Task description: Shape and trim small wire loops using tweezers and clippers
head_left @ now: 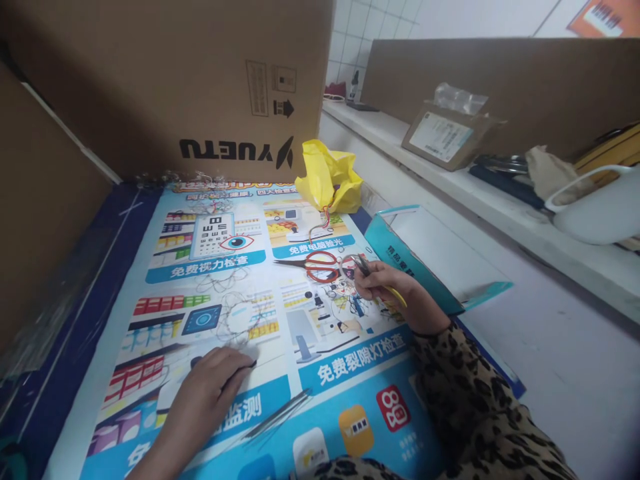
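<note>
Where the printed sheet (291,360) comes nearest, it shows app icons, one red and one orange, with a bundle of thin dark wires (279,413) lying just beyond them. The left hand (217,380) rests on the sheet to the left, thumb and forefinger near a tiny dark piece; I cannot tell whether they pinch it. Right of it, the right hand (381,283) is clamped around yellow-handled pliers (361,265), above a panel labelled 免费裂隙灯检查. Loose wire tangles (243,313) lie farther left, and red-handled scissors (321,267) sit just beyond the pliers, pointing left. Farther panels read 免费视力检查 and 免费电脑验光. Dark blue surface (127,210) borders the sheet on the left.

At right stands an open teal box (400,250), its writing beginning 精品. Beyond is a crumpled yellow bag (330,177), then a large cardboard box (165,80) printed YUETU upside down. Along the right, a white ledge (385,137) carries a white mug (600,213) and a labelled parcel (440,137); white tiles (357,27) cover the far wall.
</note>
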`<state>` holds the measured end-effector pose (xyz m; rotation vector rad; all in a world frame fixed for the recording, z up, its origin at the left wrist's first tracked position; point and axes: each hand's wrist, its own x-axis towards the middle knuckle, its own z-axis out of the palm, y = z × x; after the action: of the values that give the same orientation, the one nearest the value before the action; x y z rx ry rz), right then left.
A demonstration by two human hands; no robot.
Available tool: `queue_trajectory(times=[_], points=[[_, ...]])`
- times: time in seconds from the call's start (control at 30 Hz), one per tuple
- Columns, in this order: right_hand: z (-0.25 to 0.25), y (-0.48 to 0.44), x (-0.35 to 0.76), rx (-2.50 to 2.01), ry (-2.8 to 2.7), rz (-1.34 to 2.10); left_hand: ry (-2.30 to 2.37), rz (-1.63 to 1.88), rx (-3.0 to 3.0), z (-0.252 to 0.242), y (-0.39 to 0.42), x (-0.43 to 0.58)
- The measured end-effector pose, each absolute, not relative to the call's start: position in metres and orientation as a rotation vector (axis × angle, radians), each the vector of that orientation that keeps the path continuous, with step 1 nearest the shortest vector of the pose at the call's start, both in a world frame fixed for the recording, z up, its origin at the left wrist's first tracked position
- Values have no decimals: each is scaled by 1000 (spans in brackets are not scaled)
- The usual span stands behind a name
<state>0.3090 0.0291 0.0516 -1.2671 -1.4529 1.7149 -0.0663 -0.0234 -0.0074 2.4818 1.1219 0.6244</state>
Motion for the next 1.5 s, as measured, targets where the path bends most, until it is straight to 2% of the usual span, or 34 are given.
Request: queue_trajectory(times=[0.27, 0.4, 0.5, 0.7, 0.83, 1.03, 1.23, 1.5], points=[[45, 28, 308, -1102, -1412, 1786, 1122, 677, 2559, -8, -29, -67], [43, 24, 293, -1022, -1454, 1830, 1172, 881, 2506, -6, -33, -64], [44, 21, 267, -953, -1525, 1892, 1195, 1035, 2298, 1, -37, -55], [58, 21, 211, -896, -1678, 1955, 1233, 967, 1673, 35, -34, -29], [71, 24, 189, -945, -1775, 1828, 1124, 917, 1482, 53, -23, -23], [87, 35, 167, -1134, -1847, 1382, 1033, 1073, 1283, 67, 1, -25], [94, 52, 154, -1106, -1742, 1312, 926, 1227, 1171, 76, 25, -18], [80, 65, 149, -1129, -1725, 1226, 932, 1242, 1082, 64, 39, -8]])
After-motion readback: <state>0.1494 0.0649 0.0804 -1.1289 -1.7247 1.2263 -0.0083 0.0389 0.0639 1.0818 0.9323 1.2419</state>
